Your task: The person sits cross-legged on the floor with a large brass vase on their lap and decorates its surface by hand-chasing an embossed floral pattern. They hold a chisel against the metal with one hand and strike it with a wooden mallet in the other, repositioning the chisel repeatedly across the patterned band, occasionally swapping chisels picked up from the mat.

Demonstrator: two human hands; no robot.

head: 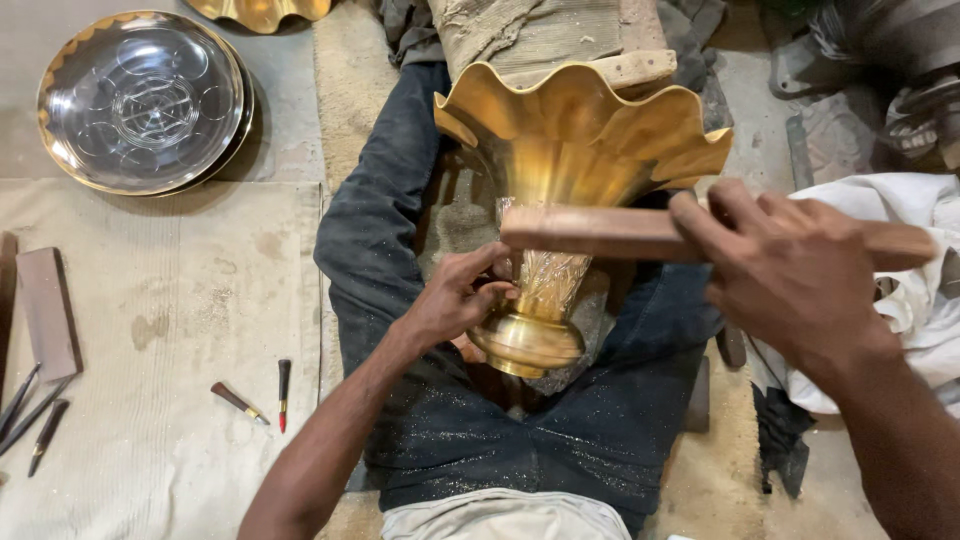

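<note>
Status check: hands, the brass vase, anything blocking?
Left hand on the brass vase neck. Right hand grips wooden block across it. Nothing blocking.

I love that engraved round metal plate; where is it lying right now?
The engraved plate lies on the floor at the upper left of the head view, above the cloth mat and left of the person's leg.

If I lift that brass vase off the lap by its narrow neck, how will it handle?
The brass vase would probably feel top-heavy: its wavy flared mouth is far wider than its small round foot. The polished metal looks slick, so the left hand at the neck might slip. Laid down, it would likely roll in an arc.
</note>
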